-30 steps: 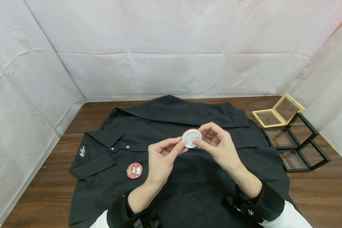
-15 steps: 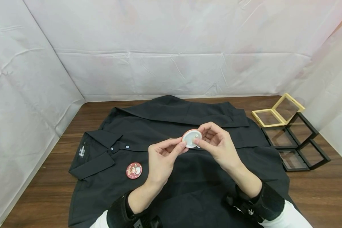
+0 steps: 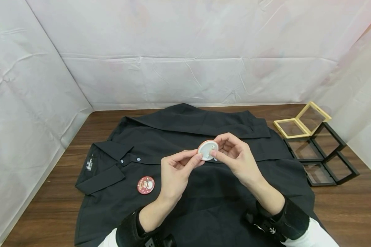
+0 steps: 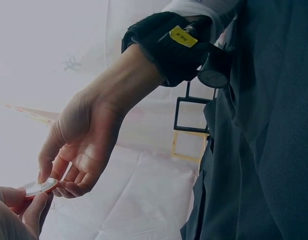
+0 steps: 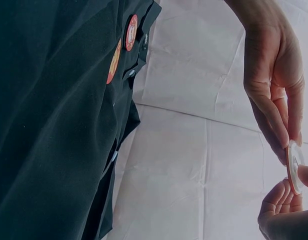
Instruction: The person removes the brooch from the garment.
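Observation:
My left hand (image 3: 177, 173) pinches the left edge of a round pin badge (image 3: 206, 150) between thumb and fingers. The badge's white back faces up, and an orange-red rim shows. On its right side, my right hand (image 3: 236, 156) grips the edge, thumb on the back near the pin. The badge (image 4: 41, 187) is held clear of the shirt in the left wrist view. Beneath both hands lies a black button shirt (image 3: 204, 192). Left of my left hand, a red round badge (image 3: 145, 185) rests face up on it. The right wrist view shows another orange-red badge (image 5: 114, 62) beside it.
At the right of the wooden table (image 3: 352, 206) stand a yellow-framed open case (image 3: 292, 127) and black-framed open cases (image 3: 323, 154) with clear panels. White sheeting (image 3: 185, 79) encloses the back and sides. The shirt collar (image 3: 103, 168) points left.
Almost nothing differs. Both hands keep their hold on the badge, which has at most shifted very slightly.

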